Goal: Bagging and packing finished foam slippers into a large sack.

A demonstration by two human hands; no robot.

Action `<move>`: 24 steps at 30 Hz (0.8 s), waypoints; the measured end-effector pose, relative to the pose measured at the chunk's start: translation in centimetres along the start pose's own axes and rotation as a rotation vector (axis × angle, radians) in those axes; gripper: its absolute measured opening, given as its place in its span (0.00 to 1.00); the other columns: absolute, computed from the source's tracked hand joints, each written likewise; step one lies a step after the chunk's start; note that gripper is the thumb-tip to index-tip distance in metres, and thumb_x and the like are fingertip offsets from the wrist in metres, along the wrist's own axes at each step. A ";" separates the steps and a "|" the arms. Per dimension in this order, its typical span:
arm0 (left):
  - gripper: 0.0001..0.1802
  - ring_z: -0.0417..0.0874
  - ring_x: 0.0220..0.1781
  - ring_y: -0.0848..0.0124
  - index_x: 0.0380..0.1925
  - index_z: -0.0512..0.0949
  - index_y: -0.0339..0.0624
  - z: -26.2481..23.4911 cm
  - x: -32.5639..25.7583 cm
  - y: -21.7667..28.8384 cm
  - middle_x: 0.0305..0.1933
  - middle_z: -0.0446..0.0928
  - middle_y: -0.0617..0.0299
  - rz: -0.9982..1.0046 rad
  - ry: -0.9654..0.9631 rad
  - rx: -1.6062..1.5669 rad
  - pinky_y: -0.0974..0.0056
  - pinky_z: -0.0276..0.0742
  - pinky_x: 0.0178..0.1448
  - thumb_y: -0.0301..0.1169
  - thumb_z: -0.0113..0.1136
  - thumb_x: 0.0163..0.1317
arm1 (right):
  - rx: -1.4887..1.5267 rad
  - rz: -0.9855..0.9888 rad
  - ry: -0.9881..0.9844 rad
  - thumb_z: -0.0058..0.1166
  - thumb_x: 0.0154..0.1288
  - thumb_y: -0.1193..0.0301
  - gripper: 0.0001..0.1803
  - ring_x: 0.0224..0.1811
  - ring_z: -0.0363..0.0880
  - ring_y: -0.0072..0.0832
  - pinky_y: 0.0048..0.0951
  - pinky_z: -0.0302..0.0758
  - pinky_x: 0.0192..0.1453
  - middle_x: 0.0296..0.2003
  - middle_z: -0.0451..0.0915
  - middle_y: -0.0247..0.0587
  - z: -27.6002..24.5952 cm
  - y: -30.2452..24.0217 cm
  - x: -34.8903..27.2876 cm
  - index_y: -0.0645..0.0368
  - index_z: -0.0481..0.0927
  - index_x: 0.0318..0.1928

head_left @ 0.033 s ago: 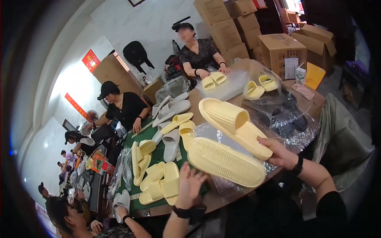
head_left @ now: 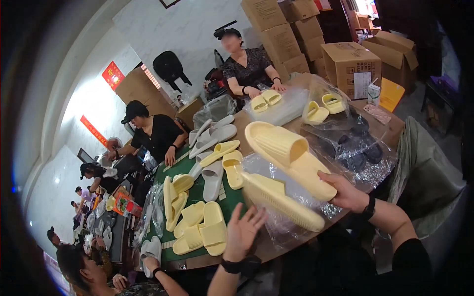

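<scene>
The fingers (head_left: 332,181) of the right hand (head_left: 348,193) are wrapped around the heel end of a pale yellow slipper (head_left: 289,157), which is held up over the worktop (head_left: 256,246) with its toe pointing towards ten o'clock. The grip at the very end appears chosen so that the strap and sole stay free and in plain sight. The left hand (head_left: 243,231) is held open, its fingers spread wide and nothing gripped; its fingertips are raised towards a second yellow slipper (head_left: 281,200), seemingly ready to steady it. This second slipper is seen sole up, just below the first and at about one o'clock from the left hand; whether it rests on the crinkled clear plastic bag (head_left: 296,227) beneath it cannot be told.

More yellow slippers (head_left: 200,229) are laid in pairs on the green mat (head_left: 197,195) at ten o'clock from the left hand, with grey slippers (head_left: 213,178) beyond them, probably sorted by colour. Bagged dark slippers (head_left: 355,148) are piled at one o'clock from the right hand. Brown cardboard boxes (head_left: 351,64) are stacked at the far edge. Other people are seated around the worktop; a person in a black cap (head_left: 153,130) is seen at ten o'clock.
</scene>
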State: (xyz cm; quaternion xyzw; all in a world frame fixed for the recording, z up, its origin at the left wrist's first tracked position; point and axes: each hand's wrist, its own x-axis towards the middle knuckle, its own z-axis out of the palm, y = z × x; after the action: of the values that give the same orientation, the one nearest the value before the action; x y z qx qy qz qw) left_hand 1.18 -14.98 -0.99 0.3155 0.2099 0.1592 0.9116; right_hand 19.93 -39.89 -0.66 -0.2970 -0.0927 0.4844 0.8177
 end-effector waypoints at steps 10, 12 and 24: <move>0.38 0.68 0.64 0.60 0.65 0.57 0.44 3.9 0.0 -9.7 0.65 0.64 0.55 0.079 -0.215 0.194 0.52 0.66 0.66 0.55 0.52 0.63 | -0.039 0.140 -0.139 0.48 0.70 0.65 0.24 0.53 0.77 0.25 0.28 0.74 0.57 0.53 0.75 0.43 5.7 3.1 -0.4 0.66 0.65 0.60; 0.33 0.66 0.65 0.59 0.63 0.60 0.41 3.2 0.4 -9.6 0.62 0.67 0.55 0.067 -0.139 0.095 0.51 0.64 0.68 0.45 0.56 0.62 | -0.017 0.084 -0.127 0.49 0.69 0.66 0.24 0.51 0.77 0.25 0.27 0.75 0.56 0.52 0.75 0.42 4.9 3.9 0.0 0.66 0.66 0.60; 0.25 0.76 0.57 0.58 0.59 0.63 0.33 2.2 2.6 -7.2 0.57 0.71 0.51 0.116 -0.054 0.174 0.55 0.74 0.60 0.20 0.49 0.59 | -0.427 -0.385 0.358 0.49 0.65 0.73 0.22 0.41 0.79 0.20 0.21 0.76 0.42 0.43 0.78 0.40 -1.9 2.6 1.2 0.66 0.66 0.59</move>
State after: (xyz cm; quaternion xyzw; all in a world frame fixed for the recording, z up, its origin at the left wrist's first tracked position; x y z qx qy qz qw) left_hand 5.61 -20.41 -4.79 0.4093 0.1795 0.1842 0.8754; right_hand 19.46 -38.75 -3.84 -0.5191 -0.1013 0.2310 0.8166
